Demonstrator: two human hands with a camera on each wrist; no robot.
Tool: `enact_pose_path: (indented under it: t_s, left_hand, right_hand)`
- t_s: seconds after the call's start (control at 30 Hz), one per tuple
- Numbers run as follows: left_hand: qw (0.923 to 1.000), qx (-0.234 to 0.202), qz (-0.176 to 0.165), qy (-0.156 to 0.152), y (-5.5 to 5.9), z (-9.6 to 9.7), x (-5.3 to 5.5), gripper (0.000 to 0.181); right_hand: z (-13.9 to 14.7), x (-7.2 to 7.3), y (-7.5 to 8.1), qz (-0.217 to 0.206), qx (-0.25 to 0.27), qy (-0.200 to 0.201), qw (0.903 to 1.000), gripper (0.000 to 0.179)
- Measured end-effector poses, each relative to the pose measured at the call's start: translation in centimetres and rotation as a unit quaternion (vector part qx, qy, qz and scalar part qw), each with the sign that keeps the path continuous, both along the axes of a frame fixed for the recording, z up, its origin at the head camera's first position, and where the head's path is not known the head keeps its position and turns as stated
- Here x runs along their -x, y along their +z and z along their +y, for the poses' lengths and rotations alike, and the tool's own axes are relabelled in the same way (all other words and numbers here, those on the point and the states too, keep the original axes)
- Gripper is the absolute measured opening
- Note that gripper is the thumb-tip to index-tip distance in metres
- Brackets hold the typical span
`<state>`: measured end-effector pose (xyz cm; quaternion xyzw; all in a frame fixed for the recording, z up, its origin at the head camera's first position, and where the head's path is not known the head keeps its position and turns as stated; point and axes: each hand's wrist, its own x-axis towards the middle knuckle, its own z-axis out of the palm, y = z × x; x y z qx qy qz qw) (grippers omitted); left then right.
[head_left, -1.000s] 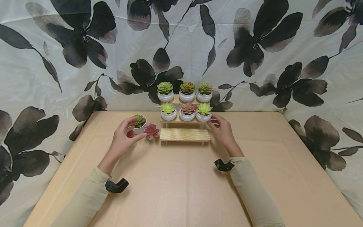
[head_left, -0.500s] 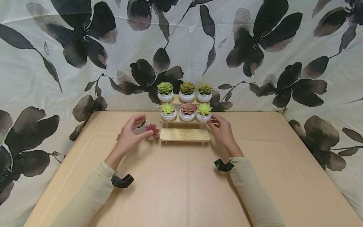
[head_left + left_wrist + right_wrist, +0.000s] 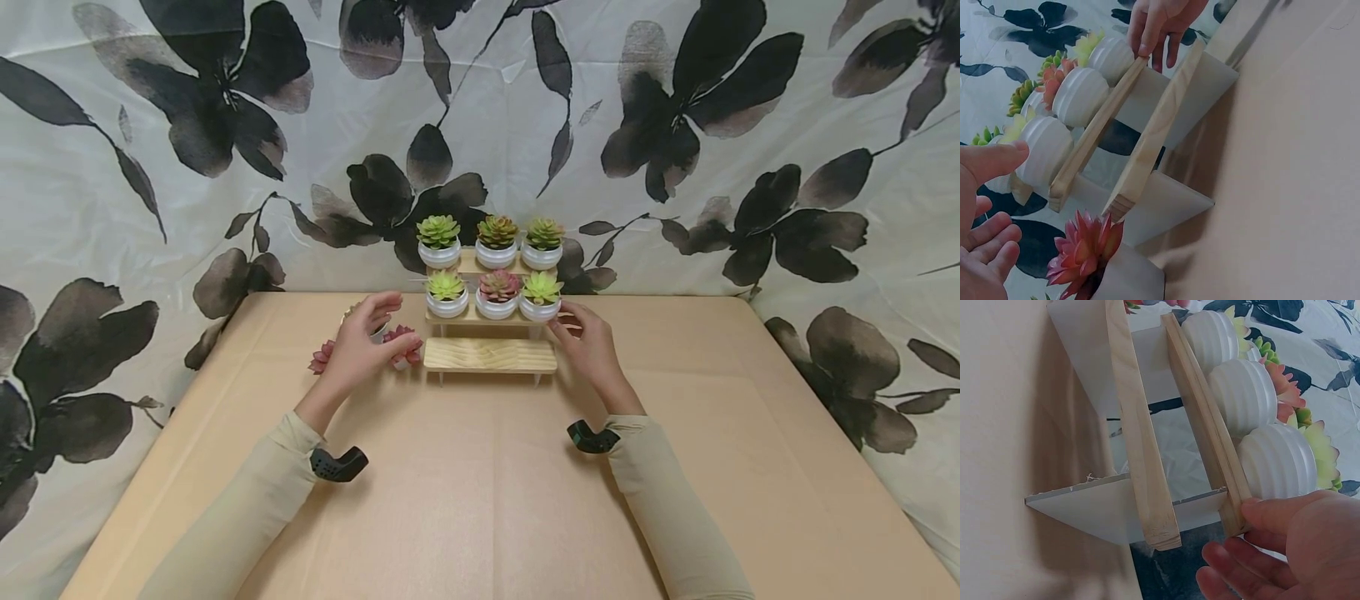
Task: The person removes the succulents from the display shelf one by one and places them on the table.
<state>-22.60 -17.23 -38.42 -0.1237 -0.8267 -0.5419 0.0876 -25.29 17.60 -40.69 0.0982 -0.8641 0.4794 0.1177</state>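
My left hand (image 3: 362, 343) hovers at the left of a tiered wooden plant stand (image 3: 489, 357), thumb spread from the fingers, holding nothing. Just beyond its thumb stands a pink succulent in a white pot (image 3: 1125, 275). Behind the hand, another white pot is mostly hidden, and a dark pink succulent (image 3: 322, 357) shows at its left. My right hand (image 3: 588, 343) grips the right end of the middle shelf (image 3: 1235, 512) between thumb and fingers, close beside a white pot (image 3: 1279, 459) with a yellow-green succulent.
Three potted succulents stand on the top shelf and three on the middle shelf, among them a reddish one (image 3: 498, 285). The bottom shelf is bare wood. A floral cloth (image 3: 525, 125) hangs behind the tan table (image 3: 487, 483).
My left hand has moved right and slightly forward, now covering the green succulent's pot and uncovering the dark pink succulent at the left. My right hand stays at the shelf end.
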Motion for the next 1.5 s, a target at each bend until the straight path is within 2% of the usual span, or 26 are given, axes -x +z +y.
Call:
enact_pose_path:
  t_s: [0.33, 0.67, 1.0, 1.23, 1.5]
  left_hand:
    - [0.9999, 0.003, -0.012, -0.008, 0.3, 0.5, 0.6, 0.066]
    - [0.9994, -0.023, -0.020, -0.013, 0.5, 1.7, 1.3, 0.067]
    - [0.9996, -0.025, 0.001, -0.013, 0.7, 2.8, 1.4, 0.064]
    - [0.9996, -0.027, -0.001, -0.004, 0.7, 3.4, 1.7, 0.066]
    - [0.9994, -0.020, -0.022, 0.017, 0.7, 4.0, 2.1, 0.068]
  right_hand:
    - [0.0, 0.0, 0.1, 0.001, -0.006, 0.000, 1.0000, 0.040]
    - [-0.1, 0.0, 0.3, -0.004, -0.003, 0.000, 1.0000, 0.040]
    - [-0.1, 0.0, 0.2, -0.009, 0.001, 0.000, 1.0000, 0.041]
    - [-0.1, 0.0, 0.2, -0.011, 0.000, -0.001, 0.9999, 0.041]
    - [-0.2, 0.0, 0.3, -0.017, -0.002, -0.004, 0.9998, 0.042]
